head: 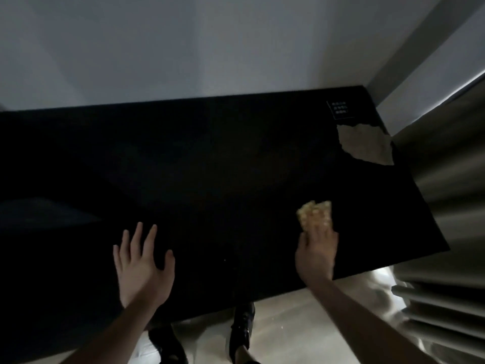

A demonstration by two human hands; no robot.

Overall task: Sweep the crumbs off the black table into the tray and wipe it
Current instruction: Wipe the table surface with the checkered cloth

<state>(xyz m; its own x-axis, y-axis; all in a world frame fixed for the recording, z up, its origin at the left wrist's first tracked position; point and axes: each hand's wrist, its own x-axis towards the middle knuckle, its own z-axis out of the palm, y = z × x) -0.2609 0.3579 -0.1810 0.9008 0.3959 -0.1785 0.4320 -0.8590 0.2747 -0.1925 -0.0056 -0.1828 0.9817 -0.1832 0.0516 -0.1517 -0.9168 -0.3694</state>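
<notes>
The right hand [316, 254] presses flat on a yellowish sponge-like cloth [315, 215], fingers laid over its near end, so the cloth sticks out ahead of the fingertips, its long axis running away from the person. The left hand [143, 266] is spread wide, palm down, empty, resting on or just above the black table [210, 166]; contact cannot be confirmed.

The table top ahead of both hands looks nearly bare. One faint speck [225, 259] lies between the hands, nearer the right one; other crumbs, if any, are lost in the dark surface. A dim rectangular shape [49, 212], possibly the tray, sits to the outside of the left hand, well apart from the cloth. A crumpled pale sheet [366, 145] lies far ahead of the right hand, near the table's far corner.

Wiping seems under way. Any stroke toward that dim shape must run from the right hand across toward the left, and the right hand already carries the cloth.
</notes>
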